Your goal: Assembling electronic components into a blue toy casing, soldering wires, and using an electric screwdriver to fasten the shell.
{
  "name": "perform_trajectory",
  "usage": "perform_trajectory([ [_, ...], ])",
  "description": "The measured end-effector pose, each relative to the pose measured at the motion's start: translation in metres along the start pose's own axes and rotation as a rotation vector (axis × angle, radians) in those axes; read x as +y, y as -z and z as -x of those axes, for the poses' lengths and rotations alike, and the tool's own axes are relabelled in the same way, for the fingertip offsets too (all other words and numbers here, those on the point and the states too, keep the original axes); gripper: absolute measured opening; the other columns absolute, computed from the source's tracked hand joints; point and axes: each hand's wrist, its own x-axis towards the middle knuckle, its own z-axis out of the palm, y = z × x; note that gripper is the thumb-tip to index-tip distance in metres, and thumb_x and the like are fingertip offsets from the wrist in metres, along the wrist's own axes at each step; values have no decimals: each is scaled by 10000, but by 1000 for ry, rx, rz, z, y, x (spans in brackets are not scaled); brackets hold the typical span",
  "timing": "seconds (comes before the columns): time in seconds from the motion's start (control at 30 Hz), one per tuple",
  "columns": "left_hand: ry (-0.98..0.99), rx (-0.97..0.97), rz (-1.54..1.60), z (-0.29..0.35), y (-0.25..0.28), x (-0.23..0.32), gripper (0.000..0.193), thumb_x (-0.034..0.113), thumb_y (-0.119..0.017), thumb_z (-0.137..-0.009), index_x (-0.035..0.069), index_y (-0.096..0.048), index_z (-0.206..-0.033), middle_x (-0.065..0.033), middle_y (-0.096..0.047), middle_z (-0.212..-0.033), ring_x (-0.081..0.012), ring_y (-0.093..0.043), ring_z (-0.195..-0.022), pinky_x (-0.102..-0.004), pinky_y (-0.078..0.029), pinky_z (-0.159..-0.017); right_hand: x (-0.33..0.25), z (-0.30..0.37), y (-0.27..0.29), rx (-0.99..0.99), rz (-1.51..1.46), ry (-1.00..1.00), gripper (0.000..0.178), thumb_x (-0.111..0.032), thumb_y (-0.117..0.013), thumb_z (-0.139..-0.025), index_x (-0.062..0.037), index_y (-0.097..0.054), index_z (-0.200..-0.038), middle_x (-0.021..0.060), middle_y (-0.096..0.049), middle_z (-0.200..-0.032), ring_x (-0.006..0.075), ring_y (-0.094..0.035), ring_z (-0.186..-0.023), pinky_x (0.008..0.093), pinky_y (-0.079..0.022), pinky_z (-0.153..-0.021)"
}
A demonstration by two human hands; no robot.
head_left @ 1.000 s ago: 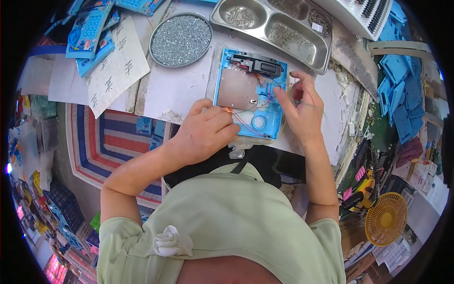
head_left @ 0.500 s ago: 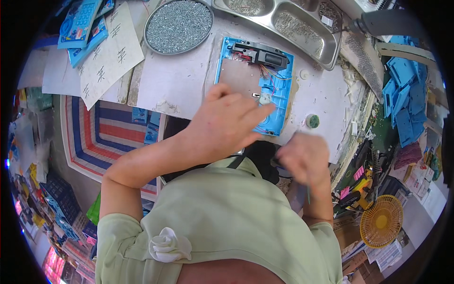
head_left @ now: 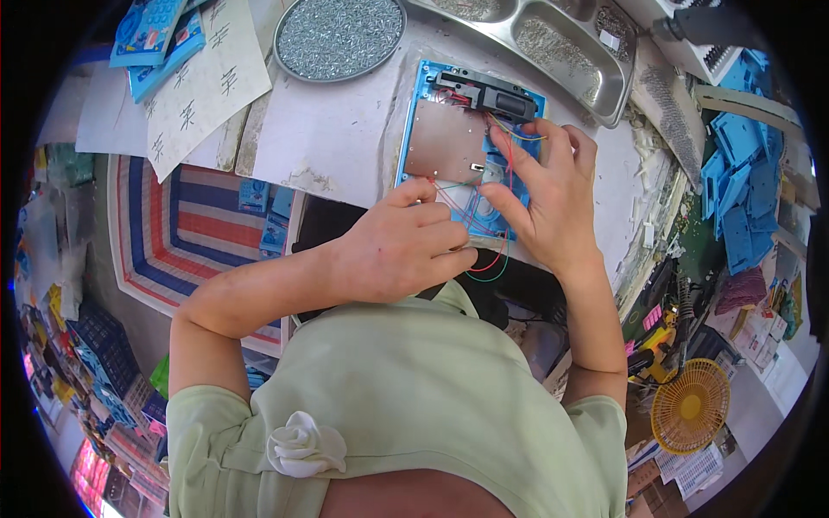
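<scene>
A shallow blue plastic casing [head_left: 402, 155] lies on the worktable before me, with a brown circuit board [head_left: 445, 142] in its left part. A black module [head_left: 496, 99] spans its far end. My left hand [head_left: 401, 246] is at the casing's near left edge, fingers curled; what they pinch, if anything, is hidden. Over the right side of the casing is my right hand [head_left: 553, 190], thumb and fingers apart, touching in among the wires. Thin red and green wires [head_left: 496, 268] loop out over the near edge.
A round tray of small metal pieces [head_left: 337, 78] stands at the far left, and a steel compartment tray [head_left: 617, 104] at the far right. Printed blue packages [head_left: 147, 39] lie on paper at left. Blue plastic parts [head_left: 738, 173] are heaped at right, above a yellow fan [head_left: 691, 406].
My right hand has come up from the near right onto the casing, hiding the small green round thing. My left hand has drawn back toward me. Looped wires now show at the near edge.
</scene>
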Motion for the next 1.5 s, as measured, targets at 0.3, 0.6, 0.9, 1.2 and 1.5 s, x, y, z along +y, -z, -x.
perform_trajectory([
  [0.3,-64,42,49,20,1,0,283,188,-727,-735,125,-737,-1011,8,-651,-918,-147,-597,-781,-371,-461,-794,-27,30,6,7,-290,160,472,-428,-762,-783,-89,-725,-1109,55,-633,-1060,296,-510,-993,464,-411,-874],
  [0.6,383,142,-31,66,11,-8,169,123,-763,-713,115,-606,-774,-38,-519,-732,-252,-528,-613,-366,-417,-584,-69,16,-25,44,-299,144,581,-359,-827,-717,-75,-690,-1205,53,-631,-1050,281,-546,-976,449,-386,-910],
  [0.9,271,-266,192,69,29,-11,177,163,-748,-753,80,-631,-858,-54,-571,-811,-265,-615,-741,-401,-479,-642,-79,20,-46,126,-217,122,435,-351,-824,-665,-117,-698,-1010,13,-619,-1008,238,-546,-969,470,-353,-884],
  [1.2,157,84,162,48,22,-43,201,192,-805,-806,119,-705,-964,-41,-598,-796,-262,-605,-693,-399,-459,-598,-31,2,17,55,-386,127,310,-164,-850,-705,-101,-701,-970,46,-633,-891,243,-582,-809,410,-424,-819],
  [1.5,98,-63,180,35,33,-52,220,185,-850,-753,148,-724,-930,-5,-627,-798,-222,-624,-710,-375,-472,-612,223,-137,98,747,19,-40,80,-92,-744,-880,-36,-756,-936,64,-735,-907,199,-662,-828,340,-504,-765],
])
